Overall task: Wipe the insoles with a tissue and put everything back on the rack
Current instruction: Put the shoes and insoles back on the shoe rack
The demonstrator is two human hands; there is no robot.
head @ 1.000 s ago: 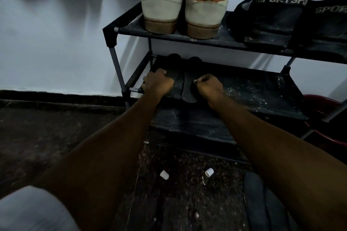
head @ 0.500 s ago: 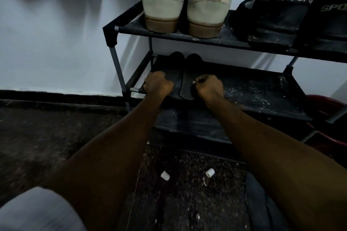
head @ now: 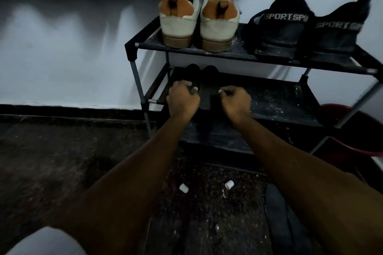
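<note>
Two black insoles lie side by side on the rack's lower shelf, toes toward the wall. My left hand covers the heel half of the left insole, its fingers curled down onto it. My right hand pinches the right edge of the right insole with curled fingers. No tissue shows in either hand.
On the top shelf stand a pair of white sneakers and a pair of black sport shoes. A red basin sits at the right. Two small white bits and a dark flat item lie on the floor.
Both hands stay on the insoles at nearly the same spot on the lower shelf. The view has tilted up a little, showing more of the wall above the rack.
</note>
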